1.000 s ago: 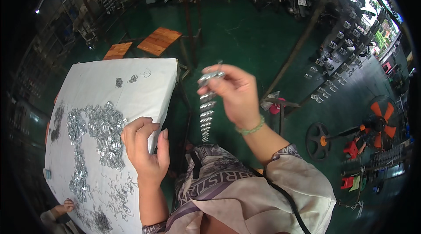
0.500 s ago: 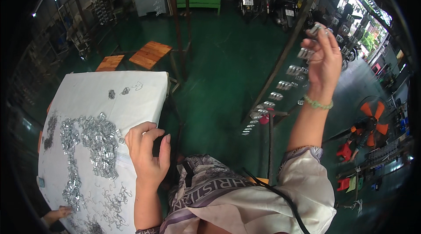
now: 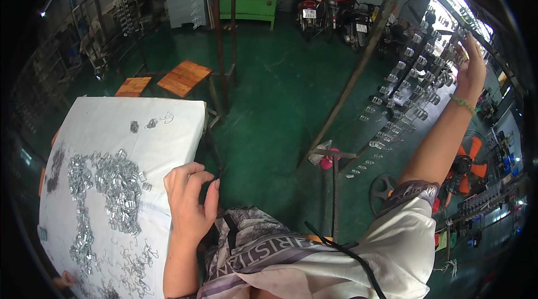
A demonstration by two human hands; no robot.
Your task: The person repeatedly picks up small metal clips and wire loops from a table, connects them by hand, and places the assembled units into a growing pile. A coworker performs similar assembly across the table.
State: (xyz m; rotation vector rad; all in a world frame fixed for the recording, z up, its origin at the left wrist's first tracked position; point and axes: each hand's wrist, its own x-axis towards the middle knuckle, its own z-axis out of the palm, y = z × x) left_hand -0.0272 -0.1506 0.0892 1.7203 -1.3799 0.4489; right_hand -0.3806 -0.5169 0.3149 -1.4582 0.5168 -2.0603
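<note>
At the upper right, my right hand is raised beside a top rail, its fingers closed at the upper end of a string of metal clips that slants down to the left. Other hanging strings of the same shiny clips overlap it. My left hand hovers by the right edge of the white table, fingers curled and thumb near the index finger. A thin dark bit shows at those fingertips, too small to name. Nearest to it on the table are a heap of metal clips and scattered wire hooks.
Another person's hand rests at the table's lower left. A metal post slants between me and the hanging strings. An orange-bladed fan stands right. Motorbikes and a green cabinet are at the back, wooden boards beyond the table.
My right hand has moved right and farther out, carrying the string of clips to the other hanging strings. The view has turned slightly right. My left hand keeps its curled pose.
</note>
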